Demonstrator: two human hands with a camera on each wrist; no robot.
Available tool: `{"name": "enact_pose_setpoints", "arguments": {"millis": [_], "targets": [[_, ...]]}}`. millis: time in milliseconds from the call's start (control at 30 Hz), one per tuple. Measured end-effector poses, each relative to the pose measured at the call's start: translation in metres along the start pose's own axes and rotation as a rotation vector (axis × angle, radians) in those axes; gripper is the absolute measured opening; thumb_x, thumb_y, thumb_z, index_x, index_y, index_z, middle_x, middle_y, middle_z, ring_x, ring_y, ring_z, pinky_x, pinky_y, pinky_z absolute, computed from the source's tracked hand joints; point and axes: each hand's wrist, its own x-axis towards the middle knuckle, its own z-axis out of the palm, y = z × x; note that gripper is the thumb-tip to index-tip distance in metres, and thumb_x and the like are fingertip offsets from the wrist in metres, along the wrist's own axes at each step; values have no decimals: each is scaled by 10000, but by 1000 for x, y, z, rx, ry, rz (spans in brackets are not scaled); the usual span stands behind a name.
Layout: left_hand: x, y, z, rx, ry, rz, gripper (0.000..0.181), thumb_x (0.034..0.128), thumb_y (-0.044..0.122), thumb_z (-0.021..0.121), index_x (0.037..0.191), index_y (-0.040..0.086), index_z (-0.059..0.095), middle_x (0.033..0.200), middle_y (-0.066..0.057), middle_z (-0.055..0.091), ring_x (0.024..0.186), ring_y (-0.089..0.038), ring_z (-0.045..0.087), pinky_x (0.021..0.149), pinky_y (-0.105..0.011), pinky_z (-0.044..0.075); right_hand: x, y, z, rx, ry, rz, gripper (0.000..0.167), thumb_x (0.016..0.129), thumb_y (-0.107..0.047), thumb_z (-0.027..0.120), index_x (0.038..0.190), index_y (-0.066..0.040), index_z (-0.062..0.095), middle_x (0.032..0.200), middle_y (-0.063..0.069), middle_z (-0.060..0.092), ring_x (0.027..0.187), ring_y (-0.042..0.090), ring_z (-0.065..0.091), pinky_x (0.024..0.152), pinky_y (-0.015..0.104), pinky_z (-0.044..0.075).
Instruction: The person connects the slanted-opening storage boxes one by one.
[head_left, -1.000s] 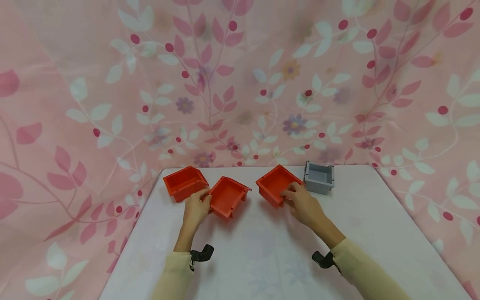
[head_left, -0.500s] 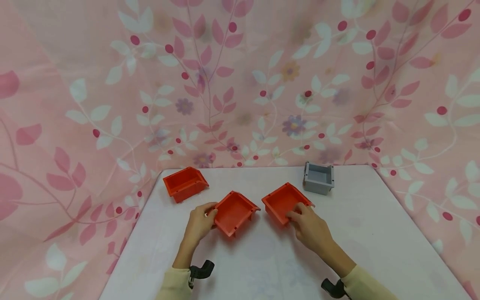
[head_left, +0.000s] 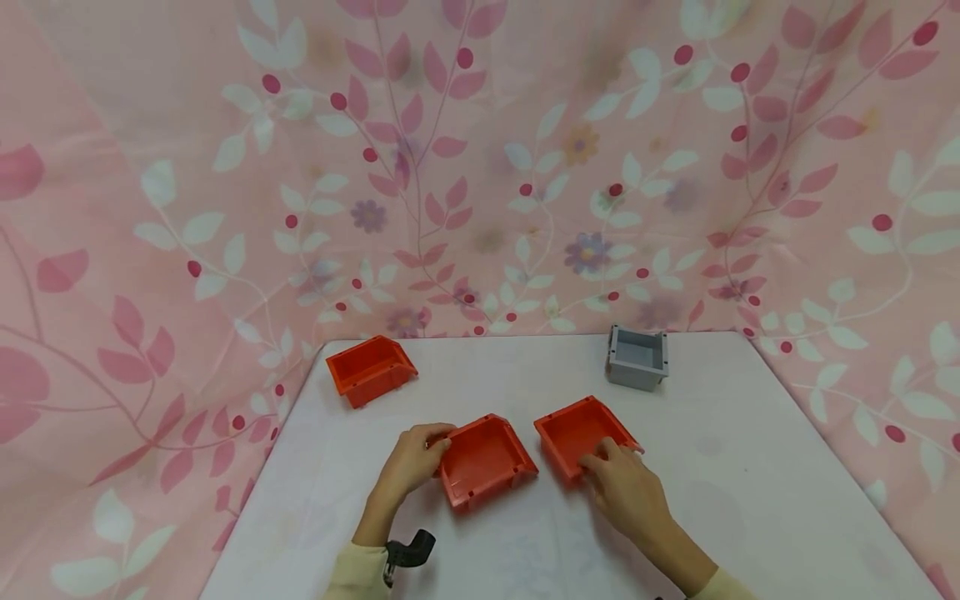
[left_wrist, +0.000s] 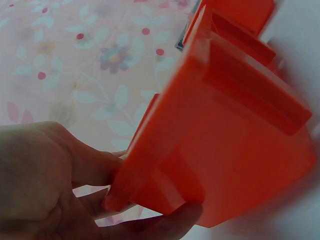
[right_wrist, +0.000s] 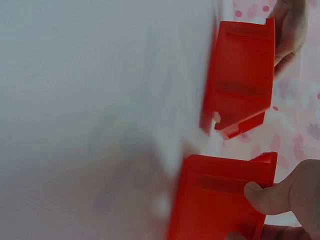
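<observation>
Near the middle of the white table, my left hand (head_left: pixel 408 468) grips the left rim of a red plastic storage bin (head_left: pixel 483 462). In the left wrist view the thumb is on one side of that bin's rim (left_wrist: pixel 240 145) and fingers are beneath it. To the right, my right hand (head_left: pixel 628 493) pinches the near wall of a second red storage bin (head_left: pixel 581 429). The right wrist view has the right thumb (right_wrist: pixel 265 197) pressed on this bin's outer side. A small gap separates the two bins, and both have their open tops facing up.
A third red bin (head_left: pixel 371 371) stands at the table's back left. At the back right is a smaller grey bin (head_left: pixel 637 358). Behind the white table (head_left: pixel 517 367) hangs a pink floral cloth (head_left: pixel 480 167).
Both hands have drawn their red bins toward the near side and slightly right. The left bin has turned and come away from the back-left bin. The back-left red bin and grey bin stay put.
</observation>
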Motion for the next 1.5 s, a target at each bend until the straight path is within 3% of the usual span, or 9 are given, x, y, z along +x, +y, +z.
{"name": "enact_pose_setpoints", "arguments": {"millis": [100, 333, 433, 567, 667, 767, 1033, 1300, 1500], "targets": [[2, -3, 1, 63, 1, 3, 299, 1034, 57, 590, 1312, 27, 695, 1173, -159, 696, 894, -289, 660, 708, -390, 597, -1, -1, 3, 4, -10, 14, 258, 801, -106, 873, 1048, -149, 811, 937, 21, 572, 843, 233, 586, 662, 442, 614], [2, -10, 8, 163, 83, -52, 480, 1020, 185, 649, 1479, 70, 565, 1366, -203, 626, 1207, -386, 610, 950, -591, 529, 4, 1, -8, -10, -3, -40, 363, 809, -124, 828, 1165, -134, 763, 1060, 56, 681, 800, 234, 666, 566, 391, 595], [-9, -10, 12, 151, 176, -114, 563, 1012, 256, 662, 1508, 37, 510, 1400, -225, 600, 1192, -404, 621, 892, -573, 563, 10, 3, -19, 38, 15, -53, 431, 809, -115, 780, 1238, -116, 737, 1114, 80, 693, 698, 198, 630, 482, 319, 523], [-31, -9, 18, 158, 300, -216, 576, 991, 358, 678, 1422, -11, 577, 1271, -204, 670, 1074, -373, 662, 797, -517, 594, 25, 9, -29, 82, 101, -99, 422, 831, -59, 751, 1251, -89, 730, 1140, 116, 688, 850, 300, 679, 510, 358, 551], [-45, -7, 23, 175, 321, -286, 598, 967, 446, 691, 1315, -38, 640, 1101, -159, 710, 956, -329, 668, 739, -480, 595, 42, 14, -32, 87, 147, -146, 436, 841, -2, 732, 1273, -65, 719, 1207, 146, 680, 1092, 384, 641, 623, 448, 611], [-55, -6, 30, 183, 307, -329, 634, 946, 520, 691, 1230, -47, 678, 988, -96, 707, 848, -264, 654, 679, -431, 582, 61, 21, -29, 87, 137, -188, 458, 857, 41, 696, 1305, -49, 700, 1287, 172, 661, 1169, 384, 600, 751, 515, 609], [-56, -5, 47, 139, 303, -237, 411, 989, 315, 690, 1167, -50, 748, 972, -110, 743, 766, -207, 635, 591, -342, 543, 93, 36, -4, 40, -34, -237, 457, 916, 24, 693, 1362, -71, 676, 1352, 183, 645, 1315, 419, 533, 1056, 591, 447], [-47, -5, 40, 191, 347, -125, 344, 1007, 201, 646, 1223, -53, 730, 1040, -143, 753, 814, -237, 691, 620, -364, 575, 103, 44, 2, 33, -172, -193, 321, 882, 50, 727, 1146, -128, 769, 1034, 36, 707, 997, 276, 637, 912, 511, 546], [-37, -11, 36, 179, 386, -107, 382, 1029, 205, 631, 1347, -2, 679, 1102, -162, 739, 849, -247, 666, 642, -369, 577, 103, 47, -2, 50, -234, -159, 300, 894, 21, 732, 1161, -113, 754, 1024, 28, 712, 966, 256, 634, 888, 518, 550]]}}
